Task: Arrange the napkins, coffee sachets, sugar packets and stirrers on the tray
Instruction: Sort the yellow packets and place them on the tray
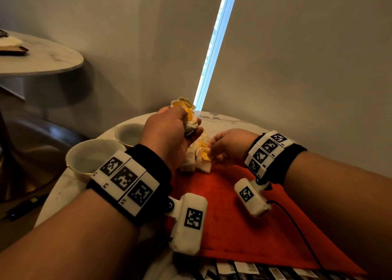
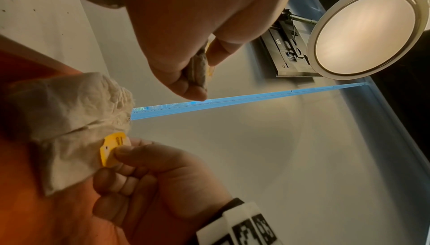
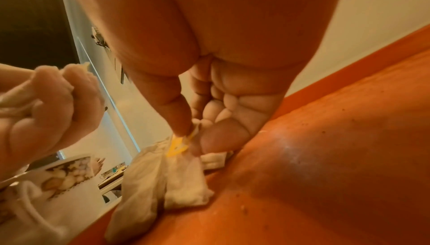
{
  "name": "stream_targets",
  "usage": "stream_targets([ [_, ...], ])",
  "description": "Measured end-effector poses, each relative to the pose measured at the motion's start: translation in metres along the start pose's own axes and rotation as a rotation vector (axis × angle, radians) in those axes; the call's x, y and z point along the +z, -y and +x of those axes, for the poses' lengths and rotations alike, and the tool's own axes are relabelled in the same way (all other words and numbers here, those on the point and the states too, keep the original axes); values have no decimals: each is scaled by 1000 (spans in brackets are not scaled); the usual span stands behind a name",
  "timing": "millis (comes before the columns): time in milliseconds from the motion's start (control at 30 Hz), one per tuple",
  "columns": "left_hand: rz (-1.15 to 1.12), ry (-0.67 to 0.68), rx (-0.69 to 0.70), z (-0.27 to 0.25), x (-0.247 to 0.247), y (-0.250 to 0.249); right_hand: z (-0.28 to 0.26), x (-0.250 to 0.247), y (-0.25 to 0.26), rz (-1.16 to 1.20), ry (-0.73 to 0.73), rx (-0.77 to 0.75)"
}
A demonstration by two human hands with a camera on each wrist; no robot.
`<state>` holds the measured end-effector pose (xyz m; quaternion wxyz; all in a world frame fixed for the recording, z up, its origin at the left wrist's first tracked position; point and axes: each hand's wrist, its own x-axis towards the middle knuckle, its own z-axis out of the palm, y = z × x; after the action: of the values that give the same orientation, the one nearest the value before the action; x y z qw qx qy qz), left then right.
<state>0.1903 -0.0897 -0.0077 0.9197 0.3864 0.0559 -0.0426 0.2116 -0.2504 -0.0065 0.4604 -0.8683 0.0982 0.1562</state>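
Head view: right hand [image 1: 228, 147] pinches a yellow-tagged packet [image 1: 205, 155] between thumb and forefinger, its lower edge resting on the far end of the orange tray [image 1: 244, 216]. Left hand [image 1: 169, 135], raised just beside it, fingers curled round a bunch of similar white packets [image 1: 187, 115] with yellow labels. More packets lie heaped [image 1: 194, 158] under both hands, partly on the tray, partly on the marble table [image 1: 222, 118]. Two empty cups [image 1: 93, 156] stand left of the tray. A row of dark sachets [image 1: 254, 270] sits along the near edge. Judging by this, sorting is early: packets ungrouped, most of the tray bare; napkins and stirrers not identifiable.
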Motion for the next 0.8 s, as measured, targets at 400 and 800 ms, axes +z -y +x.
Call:
stream_targets([
  [400, 51, 11, -4, 3, -2, 1, 11, 5, 2, -56, -100, -40],
  [800, 29, 16, -14, 1, -2, -1, -7, 8, 9, 75, 19, -24],
])
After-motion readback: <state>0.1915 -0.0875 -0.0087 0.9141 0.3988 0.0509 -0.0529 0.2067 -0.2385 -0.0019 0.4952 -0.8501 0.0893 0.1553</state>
